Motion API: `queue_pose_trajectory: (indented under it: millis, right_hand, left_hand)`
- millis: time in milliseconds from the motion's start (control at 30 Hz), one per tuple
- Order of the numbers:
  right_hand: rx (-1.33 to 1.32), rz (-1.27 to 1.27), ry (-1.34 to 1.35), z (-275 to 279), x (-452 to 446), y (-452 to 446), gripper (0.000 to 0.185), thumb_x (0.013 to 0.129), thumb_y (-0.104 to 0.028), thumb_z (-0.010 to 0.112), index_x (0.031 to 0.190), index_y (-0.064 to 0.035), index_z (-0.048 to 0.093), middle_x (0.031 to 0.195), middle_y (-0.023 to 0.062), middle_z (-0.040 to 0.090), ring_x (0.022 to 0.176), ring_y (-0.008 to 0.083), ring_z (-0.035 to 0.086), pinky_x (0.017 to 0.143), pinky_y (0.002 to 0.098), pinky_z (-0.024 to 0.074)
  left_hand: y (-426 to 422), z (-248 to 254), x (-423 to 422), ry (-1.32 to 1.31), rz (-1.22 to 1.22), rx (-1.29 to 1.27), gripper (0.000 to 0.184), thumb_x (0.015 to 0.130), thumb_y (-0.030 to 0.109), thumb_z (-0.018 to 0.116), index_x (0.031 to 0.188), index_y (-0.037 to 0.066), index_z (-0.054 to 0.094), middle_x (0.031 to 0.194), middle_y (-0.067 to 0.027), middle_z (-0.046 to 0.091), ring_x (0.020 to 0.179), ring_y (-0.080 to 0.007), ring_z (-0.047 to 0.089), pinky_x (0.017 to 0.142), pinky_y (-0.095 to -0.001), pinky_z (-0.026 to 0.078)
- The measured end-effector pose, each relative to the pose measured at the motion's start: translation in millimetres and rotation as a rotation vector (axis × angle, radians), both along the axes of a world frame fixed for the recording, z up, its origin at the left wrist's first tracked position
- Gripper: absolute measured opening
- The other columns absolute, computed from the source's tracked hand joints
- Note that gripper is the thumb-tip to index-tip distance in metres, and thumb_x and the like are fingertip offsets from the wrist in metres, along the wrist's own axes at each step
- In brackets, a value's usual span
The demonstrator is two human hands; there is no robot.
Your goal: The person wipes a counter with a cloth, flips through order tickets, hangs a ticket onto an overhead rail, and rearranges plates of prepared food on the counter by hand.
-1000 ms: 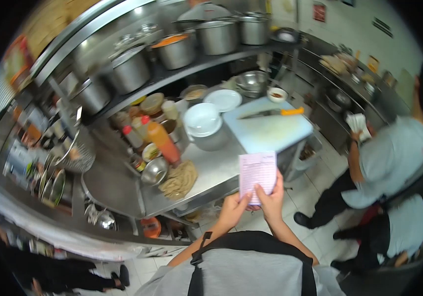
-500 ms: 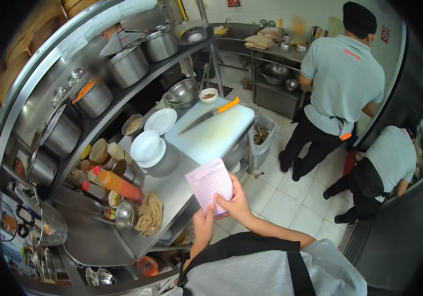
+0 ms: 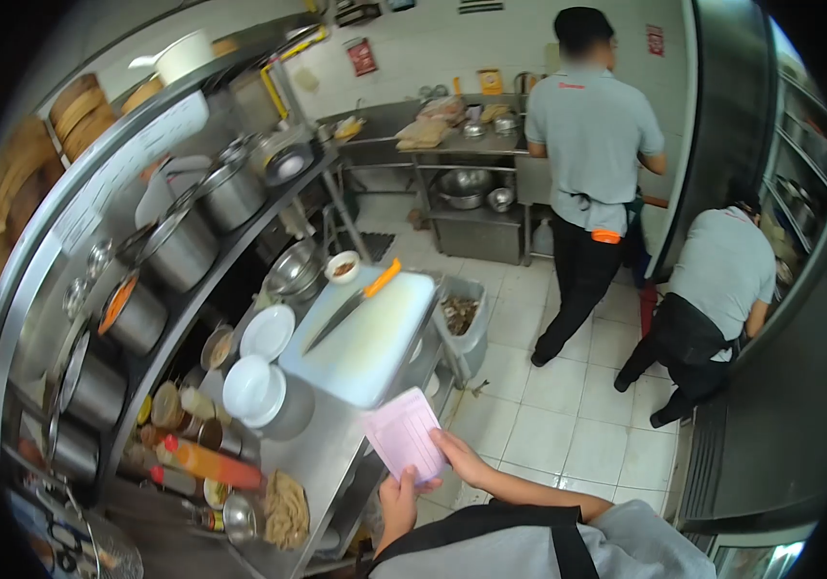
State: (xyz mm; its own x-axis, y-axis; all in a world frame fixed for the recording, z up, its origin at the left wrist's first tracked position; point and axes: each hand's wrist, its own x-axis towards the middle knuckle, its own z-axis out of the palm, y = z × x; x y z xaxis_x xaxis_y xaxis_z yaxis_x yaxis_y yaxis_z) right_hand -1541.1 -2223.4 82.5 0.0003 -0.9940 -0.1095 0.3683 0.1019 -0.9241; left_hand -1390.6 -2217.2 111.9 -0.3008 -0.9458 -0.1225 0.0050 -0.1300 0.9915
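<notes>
A pink order pad [image 3: 401, 436] with ruled lines is held up in front of my body, just past the steel counter's front edge. My left hand [image 3: 399, 504] grips its bottom edge, thumb on the front. My right hand [image 3: 460, 457] is closed on its right side, with the thumb at the edge. Fingers behind the paper are mostly hidden. Beyond the pad, a white cutting board [image 3: 360, 338] carries a knife with a yellow handle [image 3: 382, 278]. White bowls [image 3: 253, 389] and a plate [image 3: 268, 332] stand to the board's left.
Pots [image 3: 180, 249] line the shelf at left. Sauce bottles [image 3: 213, 464] and a crumpled cloth [image 3: 285, 511] are on the counter [image 3: 322, 449]. A waste bin [image 3: 462, 323] stands beyond the board. One co-worker [image 3: 595, 145] stands at the back; another [image 3: 717, 280] bends into a fridge at right.
My view has tilted up, showing more of the back wall. My right thumb has shifted from the pad's face to its right edge. The standing co-worker's legs have changed position.
</notes>
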Motion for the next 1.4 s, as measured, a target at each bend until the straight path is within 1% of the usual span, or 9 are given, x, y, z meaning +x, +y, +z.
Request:
queue_pose_trajectory:
  millis: [100,200,333,367,467,667,1000,1167,1400]
  right_hand:
    - [0.075,-0.044,-0.132,-48.2,-33.7,23.8,0.067,0.095,-0.055,0.030,0.128,0.0020,0.043,0.120,0.0116,0.054,0.108,0.0195,0.052,0.093,0.0331,0.0415]
    - [0.176,-0.110,-0.234,-50.0,-74.8,71.7,0.067,0.095,-0.056,0.026,0.125,0.0006,0.045,0.120,0.0132,0.055,0.107,0.0219,0.053,0.090,0.0349,0.0442]
    - [0.228,-0.379,-0.104,-15.9,-102.1,116.2,0.044,0.097,-0.038,0.043,0.116,0.0000,0.054,0.108,0.0093,0.060,0.090,0.0158,0.059,0.080,0.0292,0.0492]
    - [0.197,-0.436,-0.130,-11.0,-106.6,121.1,0.035,0.093,-0.026,0.055,0.114,0.0009,0.056,0.104,0.0085,0.063,0.090,0.0125,0.059,0.078,0.0256,0.0484]
    - [0.140,-0.631,0.075,2.3,-112.1,129.4,0.029,0.089,-0.019,0.061,0.110,0.0016,0.059,0.101,0.0073,0.065,0.091,0.0109,0.059,0.079,0.0251,0.0475]
    - [0.206,-0.800,0.136,3.2,-113.1,135.4,0.025,0.086,-0.015,0.064,0.103,0.0030,0.063,0.096,0.0077,0.067,0.087,0.0126,0.061,0.079,0.0265,0.0478]
    - [0.393,-0.881,0.231,-6.4,-95.0,75.2,0.025,0.086,-0.016,0.064,0.102,0.0026,0.064,0.091,0.0064,0.067,0.084,0.0104,0.060,0.074,0.0250,0.0475]
    - [0.360,-0.862,0.348,6.1,-85.5,34.7,0.025,0.088,-0.020,0.061,0.100,0.0014,0.062,0.084,0.0054,0.066,0.076,0.0097,0.059,0.068,0.0253,0.0475]
    - [0.347,-0.894,0.446,21.9,-67.3,8.8,0.028,0.094,-0.024,0.049,0.096,0.0028,0.057,0.076,0.0065,0.062,0.070,0.0120,0.056,0.067,0.0270,0.0466]
  left_hand:
    - [-3.0,-17.6,-19.9,-0.028,-0.156,0.067,0.037,0.097,0.022,0.042,0.101,-0.010,0.059,0.082,-0.0139,0.067,0.071,-0.0186,0.066,0.064,-0.0281,0.051]
    - [-4.4,-13.0,-56.4,-0.071,-0.314,0.106,0.037,0.097,0.024,0.043,0.101,-0.009,0.059,0.082,-0.0135,0.068,0.071,-0.0167,0.065,0.065,-0.0272,0.051]
    - [-4.9,-30.4,-100.0,-0.174,-0.579,0.034,0.038,0.097,0.026,0.044,0.100,-0.009,0.059,0.080,-0.0115,0.068,0.073,-0.0154,0.065,0.068,-0.0261,0.051]
    - [-3.3,-27.1,-113.6,-0.156,-0.621,0.031,0.038,0.098,0.026,0.044,0.100,-0.009,0.059,0.081,-0.0114,0.068,0.073,-0.0154,0.065,0.068,-0.0262,0.051]
    - [5.2,-18.5,-146.7,-0.107,-0.743,0.022,0.037,0.098,0.025,0.044,0.099,-0.008,0.060,0.081,-0.0111,0.068,0.072,-0.0151,0.065,0.069,-0.0266,0.051]
    - [-5.8,-30.8,-170.0,-0.089,-0.964,0.007,0.035,0.097,0.024,0.045,0.099,-0.007,0.061,0.079,-0.0121,0.068,0.071,-0.0158,0.065,0.068,-0.0290,0.051]
    - [-71.3,-53.3,-175.6,-0.044,-1.049,0.365,0.035,0.097,0.024,0.041,0.102,-0.006,0.059,0.081,-0.0122,0.067,0.071,-0.0160,0.066,0.065,-0.0253,0.051]
    - [-102.4,-48.6,-170.9,0.013,-0.916,0.492,0.034,0.096,0.024,0.042,0.098,-0.006,0.059,0.077,-0.0123,0.065,0.066,-0.0156,0.064,0.063,-0.0264,0.052]
    - [-131.8,-53.5,-169.6,0.058,-0.982,0.429,0.036,0.096,0.026,0.043,0.091,-0.005,0.059,0.071,-0.0104,0.062,0.062,-0.0156,0.061,0.062,-0.0269,0.052]
